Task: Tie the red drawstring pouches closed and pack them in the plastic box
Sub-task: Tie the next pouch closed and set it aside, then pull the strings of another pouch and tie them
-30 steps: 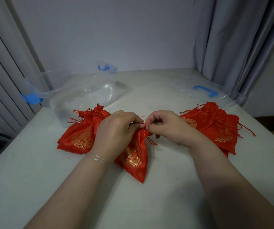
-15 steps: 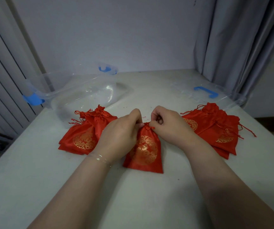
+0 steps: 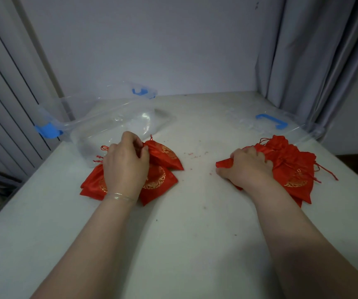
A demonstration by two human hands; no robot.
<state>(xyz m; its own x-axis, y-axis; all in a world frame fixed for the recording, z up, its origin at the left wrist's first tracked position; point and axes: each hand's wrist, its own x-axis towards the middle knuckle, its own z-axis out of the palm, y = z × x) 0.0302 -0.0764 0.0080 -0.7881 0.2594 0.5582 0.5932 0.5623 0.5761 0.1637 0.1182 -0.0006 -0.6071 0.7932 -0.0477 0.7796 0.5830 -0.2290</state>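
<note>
Two heaps of red pouches with gold prints lie on the white table. My left hand (image 3: 126,165) is over the left heap (image 3: 158,182), its fingers gripping the gathered neck of a tied pouch (image 3: 165,154) laid on top. My right hand (image 3: 247,167) lies on the right heap (image 3: 292,169), fingers curled around a corner of a red pouch (image 3: 223,164) that sticks out to the left. The clear plastic box (image 3: 100,124) with blue latches stands behind the left heap, and I see no pouch in it.
The clear lid (image 3: 266,124) with a blue handle lies flat at the back right, behind the right heap. Curtains hang at the right, and a wall stands at the back. Small red crumbs dot the table between my hands.
My hands have parted. The left carried the tied pouch from the table's middle onto the left heap; the right let go and moved to the right heap, taking hold of another pouch.
</note>
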